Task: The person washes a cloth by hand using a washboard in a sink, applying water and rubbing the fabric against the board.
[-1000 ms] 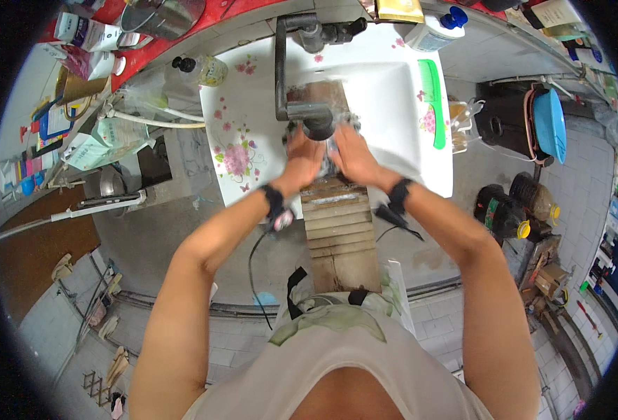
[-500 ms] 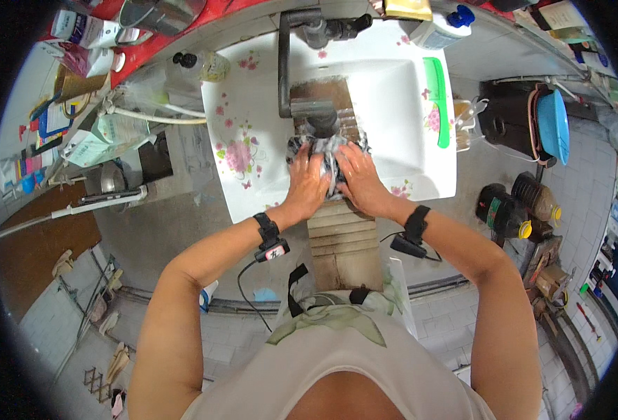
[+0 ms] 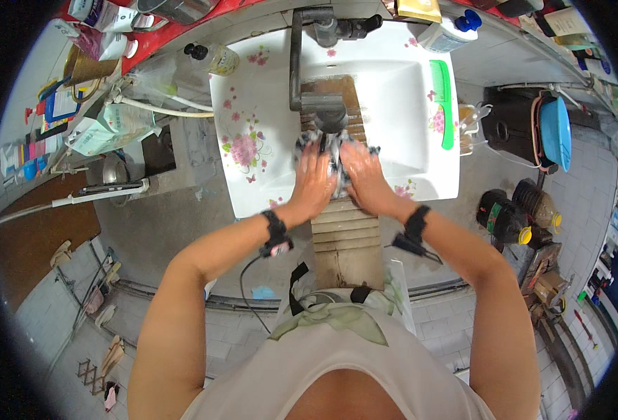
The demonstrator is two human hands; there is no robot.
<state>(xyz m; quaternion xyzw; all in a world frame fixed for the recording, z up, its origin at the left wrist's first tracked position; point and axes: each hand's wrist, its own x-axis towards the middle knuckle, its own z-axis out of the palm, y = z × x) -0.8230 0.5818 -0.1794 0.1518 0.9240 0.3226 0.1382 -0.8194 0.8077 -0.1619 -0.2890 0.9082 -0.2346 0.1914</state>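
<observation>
Under the left hand (image 3: 313, 183) and right hand (image 3: 367, 179) lies a black-and-white cloth (image 3: 334, 150), on a ribbed wooden washboard (image 3: 347, 241) — the fingers stretch over it, but I cannot tell whether they grip. Just beyond their tips hangs the black faucet (image 3: 331, 116); right of them, a green comb (image 3: 446, 115) lies on the floral sink (image 3: 428, 180).

Got 1 white washbasin (image 3: 396, 91), pink flowers printed on rim. See 1 ribbed wooden washboard (image 3: 347, 241) crossing front rim, 1 end inside bowl, other end outside. On washboard, see 1 bunched black-and-white cloth (image 3: 333, 145). On right rim, see 1 green comb (image 3: 443, 105) lying lengthwise. At back corners, see 1 black-topped pump bottle (image 3: 223, 60) left, 1 blue-capped white bottle (image 3: 449, 35) right. On back ledge, see 1 dark faucet (image 3: 327, 32).
</observation>
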